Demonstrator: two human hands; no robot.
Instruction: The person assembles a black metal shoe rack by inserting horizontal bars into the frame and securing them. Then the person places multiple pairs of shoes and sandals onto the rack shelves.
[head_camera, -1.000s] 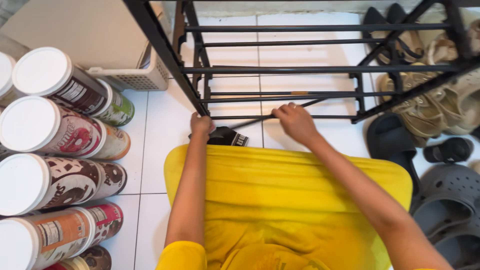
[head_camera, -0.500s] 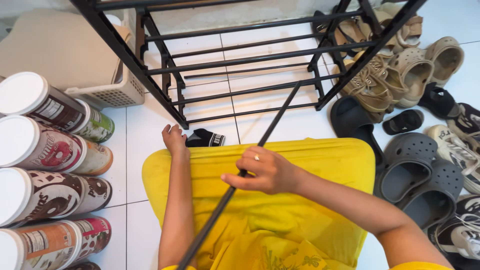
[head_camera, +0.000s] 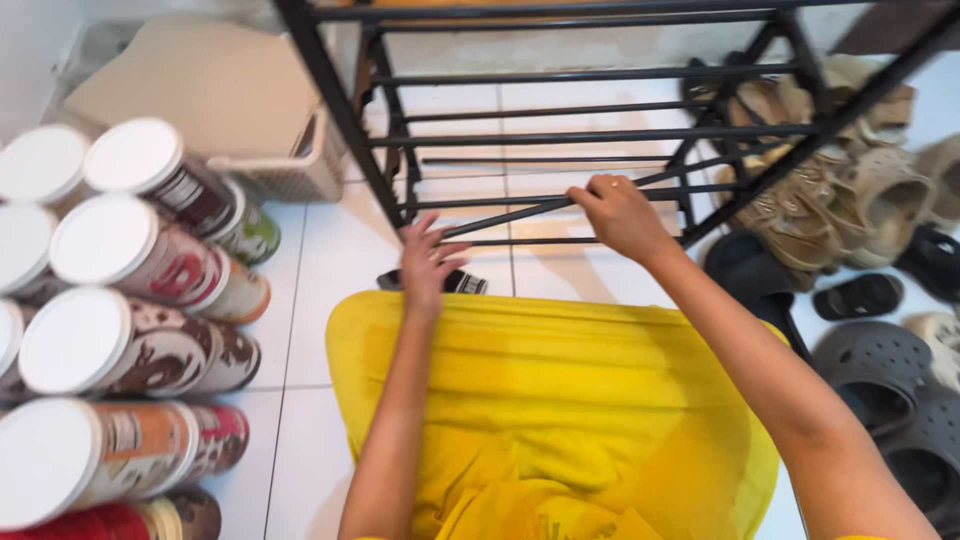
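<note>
At far left, tall snack canisters (head_camera: 130, 255) with white lids lie stacked in a pile, at least eight in view, beside a cream plastic basket (head_camera: 290, 165). The left hand (head_camera: 428, 262) is spread open, fingers splayed, gripping nothing, hovering just above a small black object (head_camera: 462, 283) on the white tiled floor (head_camera: 330, 250). To its right, the right hand (head_camera: 620, 213) is closed around one loose black metal rod (head_camera: 520, 213), whose long axis runs nearly level, rising slightly from the left hand's fingertips toward the right. It lies across the low front rails of the single black shoe rack (head_camera: 600, 135). Shoes and sandals (head_camera: 850, 190) crowd the far right.
</note>
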